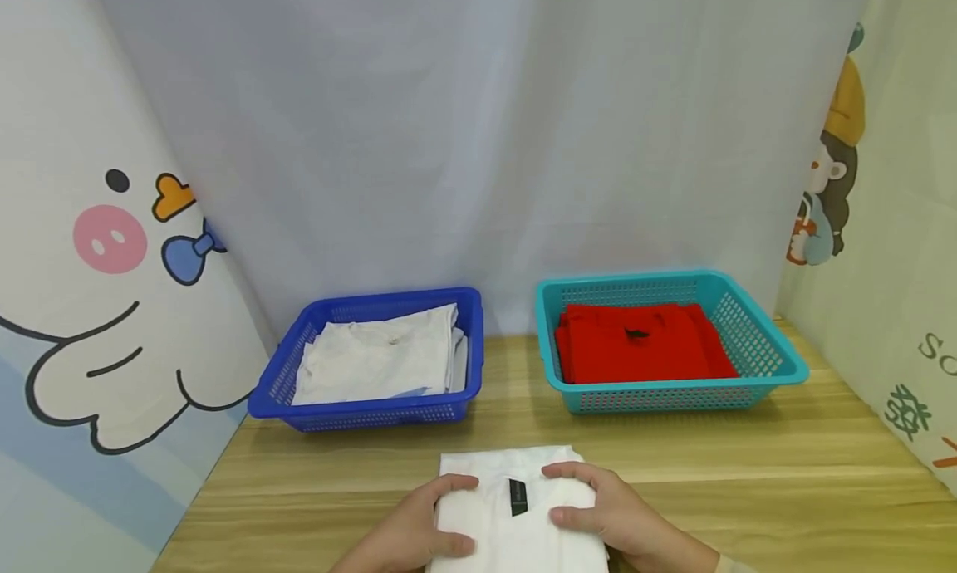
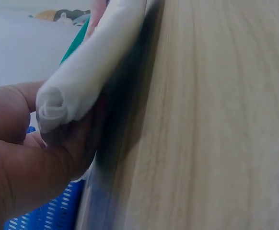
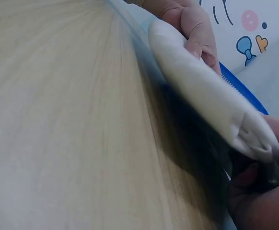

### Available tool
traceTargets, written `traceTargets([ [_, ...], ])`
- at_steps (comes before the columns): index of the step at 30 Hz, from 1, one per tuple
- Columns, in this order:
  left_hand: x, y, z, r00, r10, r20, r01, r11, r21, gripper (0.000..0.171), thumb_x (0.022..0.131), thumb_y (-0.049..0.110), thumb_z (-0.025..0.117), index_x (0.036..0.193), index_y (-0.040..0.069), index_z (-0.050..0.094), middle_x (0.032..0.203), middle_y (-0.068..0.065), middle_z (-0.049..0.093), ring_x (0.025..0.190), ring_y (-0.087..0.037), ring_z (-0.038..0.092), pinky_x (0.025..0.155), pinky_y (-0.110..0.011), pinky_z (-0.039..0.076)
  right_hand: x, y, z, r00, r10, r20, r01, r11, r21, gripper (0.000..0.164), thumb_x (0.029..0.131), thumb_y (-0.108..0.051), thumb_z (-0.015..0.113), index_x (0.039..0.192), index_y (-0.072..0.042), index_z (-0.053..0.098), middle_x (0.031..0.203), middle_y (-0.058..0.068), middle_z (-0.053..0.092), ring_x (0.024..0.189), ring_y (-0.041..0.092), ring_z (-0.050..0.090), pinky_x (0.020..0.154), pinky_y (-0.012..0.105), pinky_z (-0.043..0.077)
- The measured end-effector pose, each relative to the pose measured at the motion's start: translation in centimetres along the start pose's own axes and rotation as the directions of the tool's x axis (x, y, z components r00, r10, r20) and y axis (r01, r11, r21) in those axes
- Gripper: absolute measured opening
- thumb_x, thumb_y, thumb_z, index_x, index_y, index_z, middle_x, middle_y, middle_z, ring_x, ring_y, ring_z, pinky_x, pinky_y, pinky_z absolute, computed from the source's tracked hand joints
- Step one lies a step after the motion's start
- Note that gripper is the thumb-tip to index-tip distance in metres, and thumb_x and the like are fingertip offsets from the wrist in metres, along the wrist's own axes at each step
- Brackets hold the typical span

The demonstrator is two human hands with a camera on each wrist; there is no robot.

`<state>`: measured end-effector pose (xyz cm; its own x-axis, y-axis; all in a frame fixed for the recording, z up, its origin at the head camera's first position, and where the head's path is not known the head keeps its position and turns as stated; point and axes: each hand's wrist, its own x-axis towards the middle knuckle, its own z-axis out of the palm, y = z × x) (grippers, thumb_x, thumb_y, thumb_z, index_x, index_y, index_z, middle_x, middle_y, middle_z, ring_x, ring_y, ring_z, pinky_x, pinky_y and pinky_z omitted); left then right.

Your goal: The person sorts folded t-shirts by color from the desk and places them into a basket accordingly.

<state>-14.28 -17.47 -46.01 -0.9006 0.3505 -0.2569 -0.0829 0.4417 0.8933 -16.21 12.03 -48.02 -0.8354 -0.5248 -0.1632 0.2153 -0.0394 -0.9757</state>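
A folded white T-shirt [image 1: 519, 540] with a dark neck label is held between both hands near the front of the table. My left hand [image 1: 419, 519] grips its left edge, and in the left wrist view the thumb and fingers [image 2: 77, 139] lie on opposite sides of the rolled edge. On the opposite edge, my right hand [image 1: 616, 511] has hold of the same shirt. Seen from the right wrist, the bundle [image 3: 202, 91] is lifted off the table, with a dark shadow beneath it.
Toward the back left stands a blue basket [image 1: 374, 411] holding folded white clothes [image 1: 366, 361]. A teal basket [image 1: 673, 394] with folded red clothes [image 1: 643, 349] is at the back right. Behind both hangs a pale curtain [image 1: 486, 141]. The tabletop [image 1: 748, 457] is wood-patterned.
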Motion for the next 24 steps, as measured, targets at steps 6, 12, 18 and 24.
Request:
traceTargets([
  [6, 0.0, -0.5, 0.0, 0.996, 0.015, 0.086, 0.014, 0.946, -0.324, 0.067, 0.08, 0.008, 0.078, 0.139, 0.004, 0.047, 0.125, -0.013, 0.057, 0.111, -0.026, 0.056, 0.091, -0.041, 0.05, -0.3, -0.2, -0.2, 1.0, -0.009, -0.027, 0.011, 0.999, 0.047, 0.053, 0.084, -0.011, 0.075, 0.131, -0.002, 0.053, 0.11, 0.012, 0.064, 0.089, 0.027, 0.067, 0.077, 0.041, 0.056],
  [12, -0.6, 0.1, 0.1, 0.992, 0.113, 0.049, -0.072, 0.856, -0.511, 0.067, 0.085, 0.009, 0.074, 0.142, -0.002, 0.04, 0.121, -0.015, 0.06, 0.106, -0.025, 0.062, 0.085, -0.039, 0.054, -0.6, -1.1, -0.3, 0.997, -0.069, -0.026, 0.071, 0.995, 0.067, 0.052, 0.084, -0.008, 0.074, 0.13, 0.001, 0.051, 0.108, 0.014, 0.065, 0.088, 0.026, 0.067, 0.077, 0.043, 0.056],
  [18, -1.2, 1.4, -0.1, 0.98, 0.197, -0.033, -0.183, 0.821, -0.54, 0.065, 0.084, 0.005, 0.073, 0.141, -0.002, 0.041, 0.126, -0.017, 0.056, 0.107, -0.025, 0.061, 0.084, -0.041, 0.054, -1.0, -2.2, 0.0, 0.991, -0.135, -0.006, 0.135, 0.99, 0.05, 0.053, 0.084, -0.002, 0.072, 0.131, 0.001, 0.049, 0.11, 0.014, 0.062, 0.089, 0.026, 0.067, 0.075, 0.046, 0.056],
  [24, -1.9, 2.6, -0.7, 0.964, 0.236, -0.125, -0.266, 0.833, -0.485, 0.065, 0.081, 0.0, 0.075, 0.138, -0.002, 0.044, 0.129, -0.019, 0.047, 0.109, -0.026, 0.058, 0.085, -0.042, 0.053, -1.4, -3.6, 0.5, 0.985, -0.169, -0.021, 0.169, 0.985, 0.037, 0.054, 0.082, 0.0, 0.073, 0.131, -0.001, 0.049, 0.115, 0.015, 0.058, 0.092, 0.027, 0.066, 0.076, 0.048, 0.055],
])
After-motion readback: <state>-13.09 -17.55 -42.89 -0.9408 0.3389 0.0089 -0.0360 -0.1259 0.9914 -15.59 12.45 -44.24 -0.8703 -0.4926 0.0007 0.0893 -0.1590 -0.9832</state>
